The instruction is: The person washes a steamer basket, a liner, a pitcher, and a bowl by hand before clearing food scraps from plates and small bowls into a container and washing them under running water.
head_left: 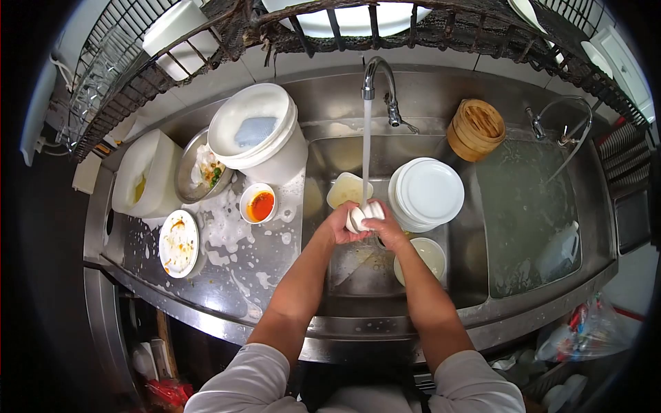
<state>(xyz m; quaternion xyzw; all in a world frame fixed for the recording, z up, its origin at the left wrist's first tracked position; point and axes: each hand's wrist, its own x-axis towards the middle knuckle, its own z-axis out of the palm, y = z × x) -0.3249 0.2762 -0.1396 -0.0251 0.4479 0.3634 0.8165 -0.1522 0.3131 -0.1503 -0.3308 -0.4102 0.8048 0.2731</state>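
Under the running tap (375, 76), my left hand (337, 224) and my right hand (390, 228) are closed around several small white curved pieces of crockery (363, 216), nested together. Their exact kind is hard to make out. The water stream falls onto or just behind them. Just beyond my fingers, in the middle sink basin, sits a pale square tub (349, 190). A stack of white plates (432, 191) stands to the right of my hands. Partly behind my right forearm is a white bowl (430, 256) holding cloudy liquid.
Left on the soapy counter stand a white bucket (292, 148), a metal bowl of scraps (184, 172), a small bowl of red sauce (248, 205), a dirty plate (165, 255) and a plastic tub (155, 155). A bamboo steamer (475, 148) sits by the water-filled right basin (516, 227). A rack (303, 34) hangs above.
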